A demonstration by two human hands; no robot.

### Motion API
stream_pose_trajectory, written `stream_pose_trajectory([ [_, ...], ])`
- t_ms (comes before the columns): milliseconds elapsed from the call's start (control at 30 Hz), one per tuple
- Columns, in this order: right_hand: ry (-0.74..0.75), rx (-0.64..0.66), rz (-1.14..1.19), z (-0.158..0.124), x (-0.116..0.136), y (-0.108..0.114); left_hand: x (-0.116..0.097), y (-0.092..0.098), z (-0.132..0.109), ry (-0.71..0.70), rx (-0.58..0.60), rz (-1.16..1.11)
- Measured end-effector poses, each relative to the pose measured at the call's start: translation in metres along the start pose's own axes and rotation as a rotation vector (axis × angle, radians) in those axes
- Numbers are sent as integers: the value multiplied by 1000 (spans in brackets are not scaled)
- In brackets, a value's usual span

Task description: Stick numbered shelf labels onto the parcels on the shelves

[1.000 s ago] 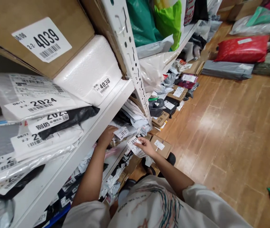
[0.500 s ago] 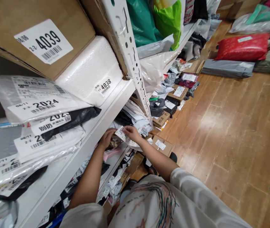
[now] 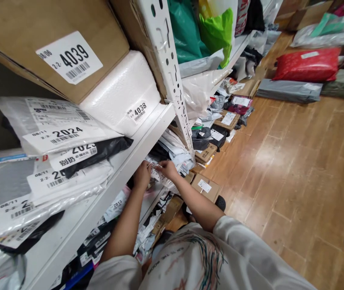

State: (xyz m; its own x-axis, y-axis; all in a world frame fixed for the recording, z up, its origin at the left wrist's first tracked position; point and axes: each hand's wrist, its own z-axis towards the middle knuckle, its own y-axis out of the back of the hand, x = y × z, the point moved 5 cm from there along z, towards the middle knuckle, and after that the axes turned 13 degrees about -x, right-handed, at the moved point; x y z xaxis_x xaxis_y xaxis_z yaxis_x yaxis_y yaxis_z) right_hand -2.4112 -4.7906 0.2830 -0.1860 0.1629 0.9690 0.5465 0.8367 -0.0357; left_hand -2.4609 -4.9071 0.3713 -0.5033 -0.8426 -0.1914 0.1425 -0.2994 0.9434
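Above and to the left of the left hand (image 3: 142, 176), a white shelf board (image 3: 129, 161) is jutting out, its front edge running close by that hand. On this board, farther up from the hand, a foam box (image 3: 120, 92) marked 4038 is sitting against a cardboard box (image 3: 102, 36) marked 4039, and a pale bag (image 3: 65, 127) marked 2024 is lying on other parcels. Beyond the right hand (image 3: 167, 170), a heap of pale parcels (image 3: 176, 149) is filling the space beside a white perforated post (image 3: 170, 82). To the right of the same hand and lower, a taped carton (image 3: 202, 193) is resting on the wooden floor (image 3: 265, 173). Left of and below the left hand, a bag (image 3: 117, 204) marked 2013 is lying.

The left forearm (image 3: 126, 225) is reaching nearly straight forward, while the right forearm (image 3: 196, 201) is slanting in from the right. Both hands are meeting closely, fingers bent. The right hand is pinching a printed label strip (image 3: 166, 183), which is hanging just below its fingers; whether the left is gripping anything is staying unclear.
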Motion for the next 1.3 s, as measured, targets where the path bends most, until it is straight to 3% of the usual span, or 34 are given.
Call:
stream_pose_trajectory([
  [200,-118,-133,50,-20,-19,23,-18,-2,-12,-4,-77,203],
  [367,-121,-59,230,-52,-38,58,-27,14,-1,1,-161,255],
  [433,-104,-6,285,-59,-41,69,-39,14,12,-139,-129,194],
  [533,-94,64,374,-62,-40,76,-57,0,29,-393,44,86],
  [600,-105,135,444,-62,-38,75,-59,-8,36,-425,75,88],
  [700,-133,224,502,-61,-37,72,-55,-16,36,-417,28,120],
  [833,-131,217,562,-59,-44,73,-49,-19,22,-496,13,104],
  [1067,-116,175,619,-45,-44,63,-42,-14,21,-706,215,14],
  [1200,-118,176,616,-28,-33,45,-41,-11,24,-679,268,17],
  [1300,-137,124,596,-9,-30,27,-38,-11,28,-551,241,40],
])
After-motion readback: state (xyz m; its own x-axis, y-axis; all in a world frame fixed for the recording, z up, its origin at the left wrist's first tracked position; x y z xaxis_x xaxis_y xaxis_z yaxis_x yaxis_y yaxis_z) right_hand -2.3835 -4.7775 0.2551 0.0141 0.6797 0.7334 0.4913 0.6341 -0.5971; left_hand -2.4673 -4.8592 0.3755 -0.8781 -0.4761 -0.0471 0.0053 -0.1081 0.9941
